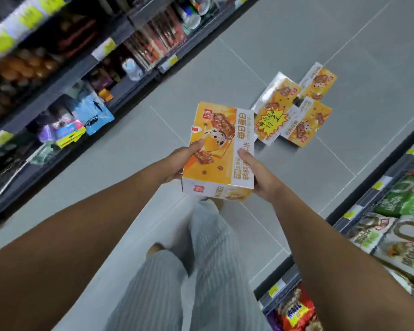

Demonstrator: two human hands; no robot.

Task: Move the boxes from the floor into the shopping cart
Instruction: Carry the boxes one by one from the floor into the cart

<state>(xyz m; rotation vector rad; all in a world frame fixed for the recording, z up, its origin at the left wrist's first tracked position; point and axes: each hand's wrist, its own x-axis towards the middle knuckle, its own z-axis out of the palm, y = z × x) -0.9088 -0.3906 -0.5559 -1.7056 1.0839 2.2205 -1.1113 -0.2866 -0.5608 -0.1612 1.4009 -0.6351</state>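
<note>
Looking down from my own head. Nearest, at six o'clock, my legs in grey striped trousers [201, 271] stand on a pale grey tiled floor [296, 32]. My two bare arms reach forward from the lower corners and meet near the middle of the view.

There both hands hold one orange box [221, 149] in the air above the floor, lying flat with its printed face up. My left hand [179, 161] grips its nine o'clock edge, with the thumb on top and the fingers hidden beneath. My right hand [258, 173] grips its four o'clock edge the same way, thumb on the white side strip and fingers curled under. The box face shows brown meat pieces, a speckled egg and Chinese lettering.

Farther off, at one o'clock from the held box, more boxes of the same kind lie on the floor in a tight cluster. The sticker box [273, 115] carries a yellow starburst label with handwriting. The plain box [305, 123] lies just beside it at three o'clock. The rear box [318, 83] lies beyond both, at twelve o'clock.

Along nine to eleven o'clock runs a dark shelf unit [58, 75] of blurred packets, among them a blue bag [95, 113]. From three to five o'clock a second shelf holds green packets [406, 199] and a red packet [296, 311].
</note>
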